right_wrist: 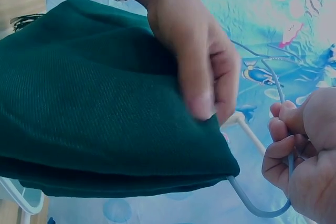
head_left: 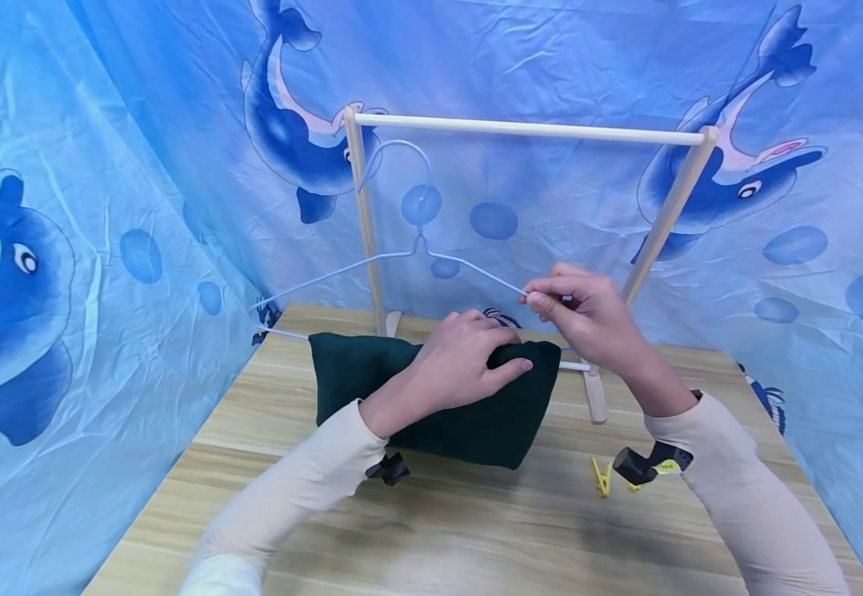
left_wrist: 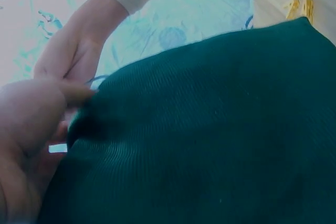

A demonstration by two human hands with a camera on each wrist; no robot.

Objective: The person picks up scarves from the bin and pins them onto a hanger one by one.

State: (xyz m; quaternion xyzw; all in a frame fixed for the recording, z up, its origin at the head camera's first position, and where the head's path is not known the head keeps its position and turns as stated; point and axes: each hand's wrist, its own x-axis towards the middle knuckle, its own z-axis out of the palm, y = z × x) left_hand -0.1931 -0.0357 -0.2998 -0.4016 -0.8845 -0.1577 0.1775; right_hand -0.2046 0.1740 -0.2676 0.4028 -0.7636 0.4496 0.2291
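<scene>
A light-blue wire hanger [head_left: 455, 258] is held up over the table, its hook at the top. Folded over its bottom bar hangs a dark green ribbed cloth [head_left: 476, 430]. My left hand [head_left: 461, 356] grips the cloth's upper edge towards the right end, fingers over the top and thumb on the front. With curled fingers my right hand [head_left: 584, 310] pinches the hanger's right shoulder. The right wrist view shows the right hand [right_wrist: 299, 156] around the wire [right_wrist: 278, 87], near the bend where the bar enters the cloth [right_wrist: 105, 119].
Behind the hanger stands a rack with a white top rod [head_left: 528, 128] and wooden posts [head_left: 670, 211]. Yellow clothes pegs [head_left: 601, 478] lie on the wooden table [head_left: 476, 546], near my right forearm. A blue dolphin-print curtain [head_left: 580, 50] surrounds the table.
</scene>
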